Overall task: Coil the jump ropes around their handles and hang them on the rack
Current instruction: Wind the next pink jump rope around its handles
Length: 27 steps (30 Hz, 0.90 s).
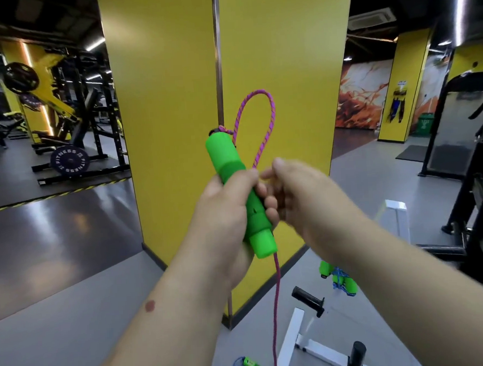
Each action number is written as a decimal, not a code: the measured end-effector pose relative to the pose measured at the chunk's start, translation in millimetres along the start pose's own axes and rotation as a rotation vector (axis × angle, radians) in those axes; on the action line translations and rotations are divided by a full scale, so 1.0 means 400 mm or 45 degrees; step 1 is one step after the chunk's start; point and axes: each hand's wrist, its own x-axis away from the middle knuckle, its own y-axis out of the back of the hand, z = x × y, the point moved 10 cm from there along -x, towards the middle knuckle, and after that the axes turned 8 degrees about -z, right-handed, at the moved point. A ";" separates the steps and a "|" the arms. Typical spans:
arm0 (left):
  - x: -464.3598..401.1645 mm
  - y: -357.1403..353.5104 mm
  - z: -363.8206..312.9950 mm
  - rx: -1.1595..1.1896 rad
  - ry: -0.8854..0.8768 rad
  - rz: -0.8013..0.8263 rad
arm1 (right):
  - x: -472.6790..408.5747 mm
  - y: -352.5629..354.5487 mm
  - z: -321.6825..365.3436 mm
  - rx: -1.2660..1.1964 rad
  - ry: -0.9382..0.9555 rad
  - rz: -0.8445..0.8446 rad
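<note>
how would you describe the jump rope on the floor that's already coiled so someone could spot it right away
Find the yellow pillar and follow its right face down to the grey floor. Just right of its base lies the coiled rope: green handles bundled together with blue cord wrapped around them. The pink rope hangs loose from the held handles.

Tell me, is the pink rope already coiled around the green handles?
Not coiled. The pink rope makes one open loop above the green handles in the left hand, and its tail hangs loose below.
</note>
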 end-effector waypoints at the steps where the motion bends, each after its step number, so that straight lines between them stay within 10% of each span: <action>1: -0.008 -0.001 -0.015 0.041 0.017 -0.001 | 0.031 -0.013 -0.049 0.015 -0.097 0.087; 19: 0.034 0.021 0.025 0.018 0.041 -0.057 | 0.024 0.000 0.040 0.248 0.127 -0.132; 27: 0.005 0.033 -0.063 0.038 -0.040 -0.160 | 0.131 -0.049 -0.029 0.086 -0.114 0.211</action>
